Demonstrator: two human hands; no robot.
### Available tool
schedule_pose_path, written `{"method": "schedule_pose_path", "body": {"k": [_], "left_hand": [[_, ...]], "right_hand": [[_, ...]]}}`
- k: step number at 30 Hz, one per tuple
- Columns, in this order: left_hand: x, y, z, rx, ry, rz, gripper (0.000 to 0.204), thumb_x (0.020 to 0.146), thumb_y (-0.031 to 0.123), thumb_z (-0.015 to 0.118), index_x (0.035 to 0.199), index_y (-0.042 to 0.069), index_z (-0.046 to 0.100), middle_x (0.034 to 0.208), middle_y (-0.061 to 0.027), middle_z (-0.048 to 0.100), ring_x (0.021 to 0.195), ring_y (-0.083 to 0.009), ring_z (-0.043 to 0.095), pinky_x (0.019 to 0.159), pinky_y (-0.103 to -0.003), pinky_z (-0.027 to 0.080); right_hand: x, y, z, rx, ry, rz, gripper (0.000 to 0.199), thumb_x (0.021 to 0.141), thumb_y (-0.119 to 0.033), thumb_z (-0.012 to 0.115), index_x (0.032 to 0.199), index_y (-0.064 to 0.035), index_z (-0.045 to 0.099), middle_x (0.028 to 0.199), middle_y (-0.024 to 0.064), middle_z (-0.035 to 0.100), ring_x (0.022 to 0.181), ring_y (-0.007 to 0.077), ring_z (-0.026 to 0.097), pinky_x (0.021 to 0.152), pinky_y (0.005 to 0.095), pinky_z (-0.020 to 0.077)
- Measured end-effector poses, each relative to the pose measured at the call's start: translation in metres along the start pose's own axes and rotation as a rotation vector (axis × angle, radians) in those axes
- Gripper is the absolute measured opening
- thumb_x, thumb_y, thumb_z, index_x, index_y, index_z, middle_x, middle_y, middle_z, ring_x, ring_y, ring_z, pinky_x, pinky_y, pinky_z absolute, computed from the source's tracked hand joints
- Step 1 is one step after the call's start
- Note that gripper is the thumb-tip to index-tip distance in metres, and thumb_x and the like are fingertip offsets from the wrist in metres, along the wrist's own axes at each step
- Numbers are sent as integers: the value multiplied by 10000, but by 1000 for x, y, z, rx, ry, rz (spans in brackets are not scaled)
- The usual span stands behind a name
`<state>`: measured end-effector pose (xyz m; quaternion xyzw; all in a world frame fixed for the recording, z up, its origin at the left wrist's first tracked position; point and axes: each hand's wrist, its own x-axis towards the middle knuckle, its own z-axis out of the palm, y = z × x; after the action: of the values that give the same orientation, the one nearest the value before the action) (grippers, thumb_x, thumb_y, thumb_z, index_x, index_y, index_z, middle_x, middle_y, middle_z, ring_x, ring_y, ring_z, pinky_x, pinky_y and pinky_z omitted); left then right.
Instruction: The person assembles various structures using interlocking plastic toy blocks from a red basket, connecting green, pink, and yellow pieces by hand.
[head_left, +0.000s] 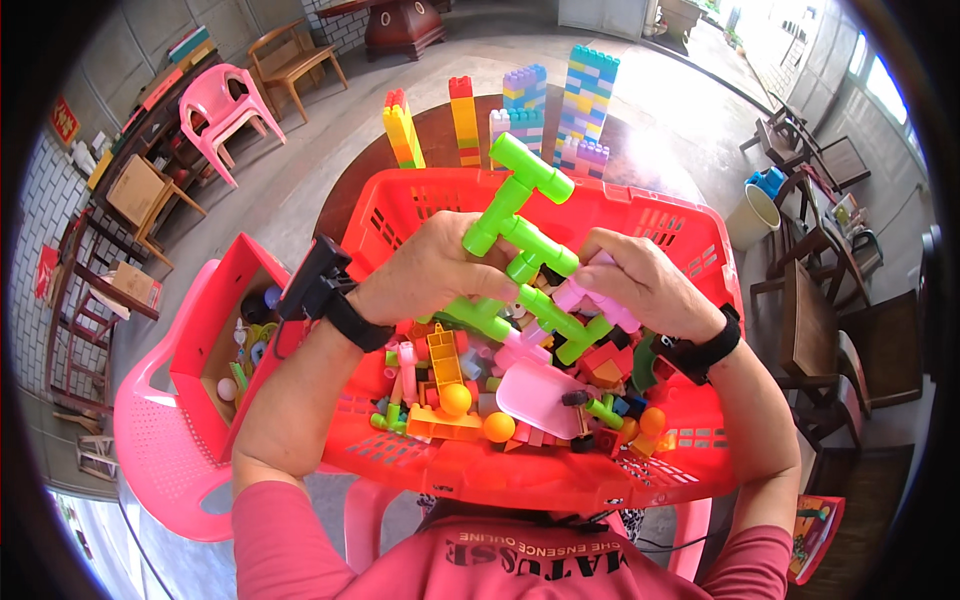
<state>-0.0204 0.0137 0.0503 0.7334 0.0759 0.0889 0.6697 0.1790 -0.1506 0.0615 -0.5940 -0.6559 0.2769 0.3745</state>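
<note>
"How far along does this look?"

"Over the near part of the desk (436, 140), a red plastic basket (450, 482) is heaped with toys (444, 360); block towers (585, 95) stand beyond its far side. Above the basket, green pipe connectors (512, 190) are already joined into a branching piece. Loose pipe pieces (406, 372) lie below, so I'd judge it partway."

"And the hands?"

"Both reach over from the near side, wrists bent inward. The left hand (437, 263) grips the green connectors; the right hand (640, 280) grasps a pink connector (608, 296) just right of them. Whether those join, I can't tell."
</note>
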Motion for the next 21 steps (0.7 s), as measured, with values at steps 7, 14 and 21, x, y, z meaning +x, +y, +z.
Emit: {"method": "schedule_pose_path", "body": {"k": [7, 14, 21], "left_hand": [[2, -1, -8, 229, 16, 14, 307, 807, 129, 733, 1062, 9, 611, 862, 4, 624, 776, -59, 561, 683, -241, 469], [5, 7, -27, -103, 352, 250, 431, 844, 205, 712, 1197, 57, 514, 1056, -64, 631, 960, -133, 608, 852, -283, 482], [0, -5, 19, -113, 230, 92, 410, 849, 216, 716, 1173, 41, 534, 938, -38, 636, 751, -83, 642, 518, -181, 481]], "right_hand": [[0, 6, 4, 102, -76, 90, 205, 844, -157, 708, 868, 3, 582, 732, 60, 649, 655, 101, 617, 592, 257, 474], [-1, 9, -10, 586, 292, 2, 104, 911, -122, 646, 953, -58, 577, 881, -6, 626, 821, 59, 597, 677, 220, 500], [0, 8, 0, 587, 242, -50, 107, 903, -107, 655, 907, -42, 570, 818, 5, 631, 756, 46, 609, 636, 205, 491]]}}
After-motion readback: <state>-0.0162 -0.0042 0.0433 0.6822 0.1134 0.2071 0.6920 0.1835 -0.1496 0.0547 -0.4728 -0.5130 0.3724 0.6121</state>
